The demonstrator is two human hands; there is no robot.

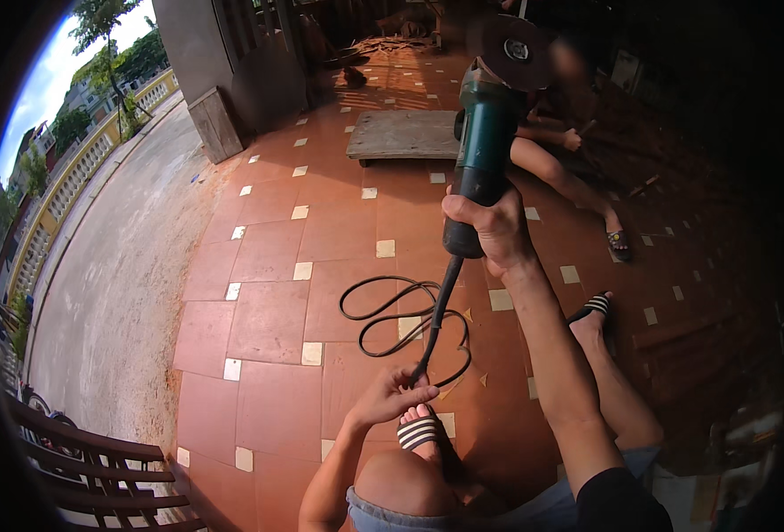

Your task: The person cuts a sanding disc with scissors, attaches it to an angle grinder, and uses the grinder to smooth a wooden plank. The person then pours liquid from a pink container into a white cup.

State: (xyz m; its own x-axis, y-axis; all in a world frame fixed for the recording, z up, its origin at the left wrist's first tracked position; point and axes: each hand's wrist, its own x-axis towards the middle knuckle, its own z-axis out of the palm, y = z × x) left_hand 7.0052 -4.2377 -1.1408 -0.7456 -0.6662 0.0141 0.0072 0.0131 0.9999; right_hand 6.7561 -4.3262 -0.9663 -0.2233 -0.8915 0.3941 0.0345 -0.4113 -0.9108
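Note:
My right hand (495,223) is wrapped around the dark rear body of a green angle grinder (484,133), held up in front of me. At its far end sits a round dark disc (509,55) with a pale metal hub; the disc does not look blurred. A black power cord (441,297) runs down from the grinder's back end. Lower down, near my knee, my left hand (393,396) pinches this cord between thumb and fingers. Beyond that hand the cord lies in loose loops on the red tiles.
A low wooden bench (404,135) stands ahead on the tiled floor (268,319). Another person's leg (556,170) and hand (573,140) show to the right of it. A wooden railing (99,474) is at lower left, beside a concrete lane (117,257). Wood scraps lie far back.

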